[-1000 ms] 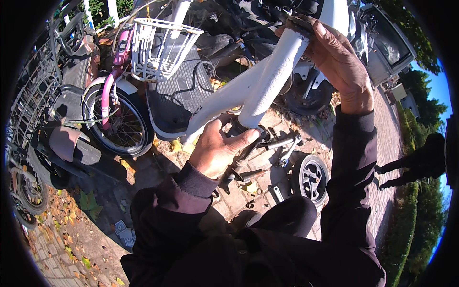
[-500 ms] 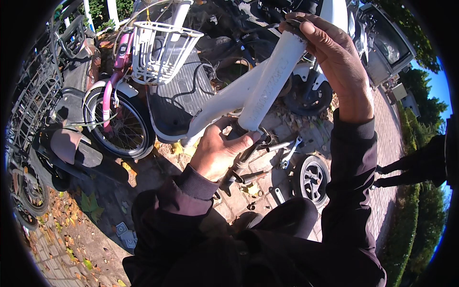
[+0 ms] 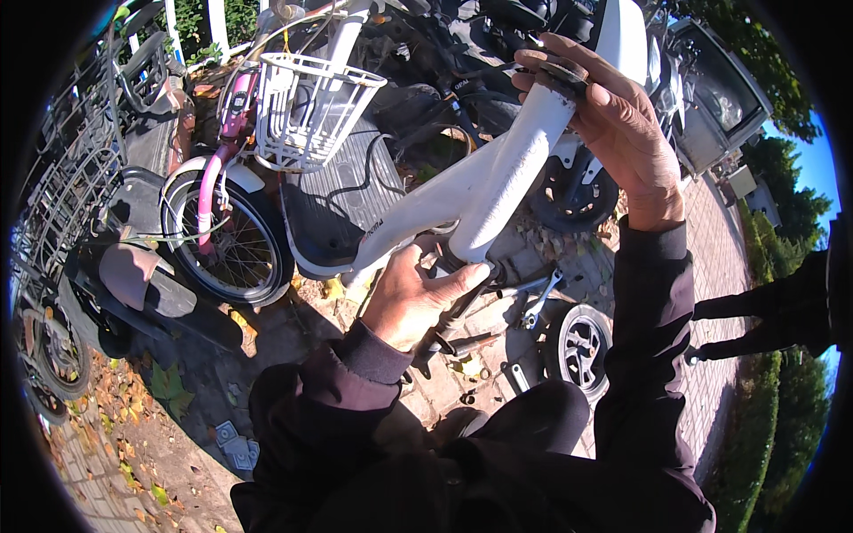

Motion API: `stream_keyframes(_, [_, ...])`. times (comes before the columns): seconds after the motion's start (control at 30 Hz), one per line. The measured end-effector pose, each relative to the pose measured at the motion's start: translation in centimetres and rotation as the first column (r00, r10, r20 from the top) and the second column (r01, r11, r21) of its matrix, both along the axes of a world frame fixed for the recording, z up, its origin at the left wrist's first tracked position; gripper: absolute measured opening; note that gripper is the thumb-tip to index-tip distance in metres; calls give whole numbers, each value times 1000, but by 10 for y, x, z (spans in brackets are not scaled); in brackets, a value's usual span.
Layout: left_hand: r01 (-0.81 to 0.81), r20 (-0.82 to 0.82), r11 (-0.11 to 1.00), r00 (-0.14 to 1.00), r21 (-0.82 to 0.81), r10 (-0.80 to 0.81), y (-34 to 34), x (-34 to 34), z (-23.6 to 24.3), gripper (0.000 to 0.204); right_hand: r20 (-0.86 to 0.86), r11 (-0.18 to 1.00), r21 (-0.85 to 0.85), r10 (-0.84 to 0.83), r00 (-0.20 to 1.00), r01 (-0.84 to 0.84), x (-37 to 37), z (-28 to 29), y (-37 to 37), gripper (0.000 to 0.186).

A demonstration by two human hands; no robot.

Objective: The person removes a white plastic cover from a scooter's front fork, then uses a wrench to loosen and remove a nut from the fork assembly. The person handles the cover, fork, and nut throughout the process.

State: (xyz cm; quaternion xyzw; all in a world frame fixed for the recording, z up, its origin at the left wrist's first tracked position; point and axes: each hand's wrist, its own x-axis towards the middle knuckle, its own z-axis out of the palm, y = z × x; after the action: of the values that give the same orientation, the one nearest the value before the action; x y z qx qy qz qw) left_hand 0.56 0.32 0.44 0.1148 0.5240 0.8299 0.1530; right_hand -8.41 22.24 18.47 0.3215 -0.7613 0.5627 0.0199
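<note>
"Sunlit paving (image 3: pixel 711 258) surrounded the work, with fallen leaves (image 3: pixel 120 426) off to the left. Where was the white frame (image 3: pixel 508 173)?"

"Between the two hands, in front of the person. Its thick tube slanted from a lower end near the middle up toward the right, and a second white arm branched off to the left."

"How was the left hand (image 3: pixel 404 298) placed?"

"Closed around the lower end, thumb across the near side. Most of its fingers were hidden behind."

"And the right hand (image 3: pixel 626 133)?"

"At the upper end, half open and curved about a dark ring (image 3: pixel 564 75) on the tube's mouth. I couldn't tell how firmly it gripped."

"What lay close by?"

"Just beyond the lower end, to the right, a metal wrench (image 3: pixel 541 302) was on the ground, and near it a small wheel (image 3: pixel 581 352) with a dark tyre, by the person's knee (image 3: pixel 555 413)."

"Farther out?"

"To the left stood a pink bicycle (image 3: pixel 211 191) and a white wire basket (image 3: pixel 284 158); upper right, a grey vehicle (image 3: pixel 715 142)."
</note>
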Motion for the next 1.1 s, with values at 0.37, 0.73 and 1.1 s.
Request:
stream_keyframes(0.37, [-4, 57, 1000, 998, 26, 3, 1, 1, -5, 46, 1, 964, -27, -264, 964, 264, 10, 0, -5, 71])
stream_keyframes(0.73, [4, -90, 992, 996, 130, 7, 3, 1, -2, 44, -339, 841, 200, -422, 841, 502, 18, -3, -12, 74])
stream_keyframes(1.1, [60, 70, 987, 995, 152, -71, 0, 2, -2, 44, -390, 731, 320, -477, 787, 602, 5, -5, 6, 80])
